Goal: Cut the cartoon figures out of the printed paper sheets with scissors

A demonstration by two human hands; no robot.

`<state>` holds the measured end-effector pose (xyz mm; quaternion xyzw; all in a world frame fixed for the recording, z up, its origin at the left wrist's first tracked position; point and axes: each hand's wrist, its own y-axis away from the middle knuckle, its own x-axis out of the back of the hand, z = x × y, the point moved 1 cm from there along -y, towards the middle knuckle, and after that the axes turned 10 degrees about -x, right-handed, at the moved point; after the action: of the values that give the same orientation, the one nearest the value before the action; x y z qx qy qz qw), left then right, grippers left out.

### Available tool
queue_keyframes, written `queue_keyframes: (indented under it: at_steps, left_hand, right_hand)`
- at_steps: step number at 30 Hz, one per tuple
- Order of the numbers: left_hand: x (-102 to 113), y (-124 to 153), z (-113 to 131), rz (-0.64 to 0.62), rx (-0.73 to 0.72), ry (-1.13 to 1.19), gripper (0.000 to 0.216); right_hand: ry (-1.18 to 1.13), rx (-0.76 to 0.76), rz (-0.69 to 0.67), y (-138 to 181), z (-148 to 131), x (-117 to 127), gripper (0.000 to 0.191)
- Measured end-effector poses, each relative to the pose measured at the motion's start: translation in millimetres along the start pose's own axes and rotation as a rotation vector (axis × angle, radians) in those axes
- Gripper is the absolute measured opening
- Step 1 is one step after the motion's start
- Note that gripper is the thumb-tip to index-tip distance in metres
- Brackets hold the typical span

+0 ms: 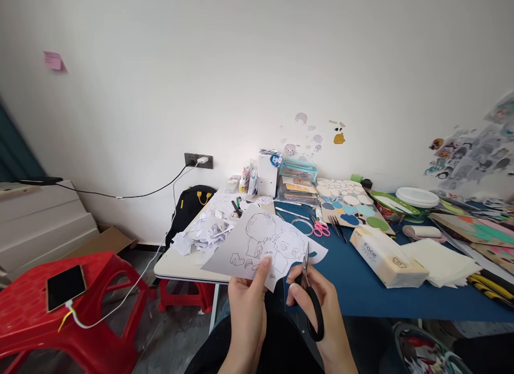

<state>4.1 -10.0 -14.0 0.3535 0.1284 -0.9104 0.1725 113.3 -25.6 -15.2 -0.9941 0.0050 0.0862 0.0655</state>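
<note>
My left hand (246,304) pinches the near edge of a white paper sheet (261,245) printed with outlined cartoon figures, holding it up over the table edge. My right hand (321,304) is closed around the black handles of a pair of scissors (311,293). The blades point upward and meet the sheet's lower right edge. Both hands hover above my lap, just in front of the table.
A blue table (361,293) carries a tissue pack (385,256), pink scissors (320,227), paper stacks, bowls and craft boards. A pile of paper scraps (203,234) lies on the white tabletop. A phone (65,286) charges on a red stool (44,320) at left.
</note>
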Motion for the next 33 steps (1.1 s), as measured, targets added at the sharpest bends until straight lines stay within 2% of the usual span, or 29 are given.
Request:
queue_keyframes:
  at_steps: [9,19,28,33]
  left_hand:
    - [-2,9,2,0.015,0.024,-0.014,0.054]
    - [-2,15,-3,0.009,0.011,-0.006,0.047]
    - [-1,13,0,0.036,0.027,-0.004,0.05]
    - [-2,9,7,0.04,0.063,-0.055,0.06]
  right_hand:
    - [0.042,0.028,0.109,4,0,-6,0.02]
    - [0.101,0.002,0.095,4,3,-1,0.02]
    - [0.16,0.001,0.149,4,5,3,0.018]
    - [0.17,0.012,0.186,4,2,10,0.02]
